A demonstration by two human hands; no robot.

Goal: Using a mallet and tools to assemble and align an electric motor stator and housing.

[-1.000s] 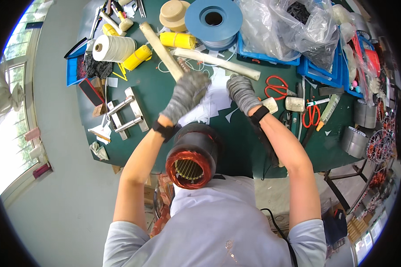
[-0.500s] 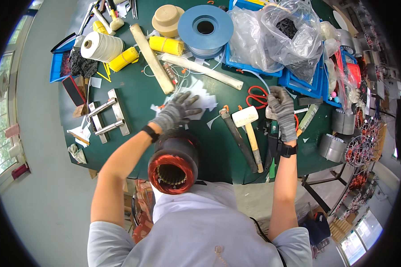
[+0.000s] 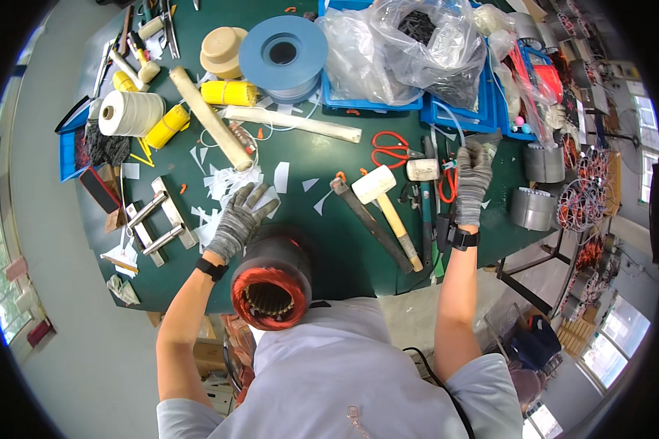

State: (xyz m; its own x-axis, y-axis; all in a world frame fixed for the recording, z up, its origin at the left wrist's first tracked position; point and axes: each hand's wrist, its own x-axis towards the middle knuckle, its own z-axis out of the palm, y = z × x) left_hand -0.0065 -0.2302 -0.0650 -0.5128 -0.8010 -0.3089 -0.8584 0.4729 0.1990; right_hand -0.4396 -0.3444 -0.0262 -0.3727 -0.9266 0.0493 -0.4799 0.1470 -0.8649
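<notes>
My left hand [image 3: 238, 222], in a grey knit glove, lies with fingers spread over a heap of white paper scraps [image 3: 220, 183]. Just below it stands a dark cylindrical motor stator [image 3: 280, 262], its near end ringed by red copper windings [image 3: 243, 294]. My right hand [image 3: 473, 186], gloved alike, is closed around the end of a thin whitish tube [image 3: 450, 115] that curves in from the blue bins. Beside that hand lie red-handled scissors [image 3: 390, 150] and a short-headed mallet [image 3: 422, 170]. A white-headed mallet [image 3: 374, 185] and a dark rod [image 3: 370, 223] rest between my hands.
A blue spool [image 3: 283, 55], yellow bundles [image 3: 229, 93], a white thread cone [image 3: 129, 113] and wooden sticks [image 3: 211, 121] lie at the back. Plastic bags [image 3: 370, 58] fill blue bins [image 3: 383, 102]. A metal frame [image 3: 170, 212] sits left; metal cylinders [image 3: 532, 208] stand right.
My left hand has moved left across the scraps, which lie more spread out. My right hand has shifted away from the tools, uncovering the short-headed mallet, still holding the tube. The view has shifted.
</notes>
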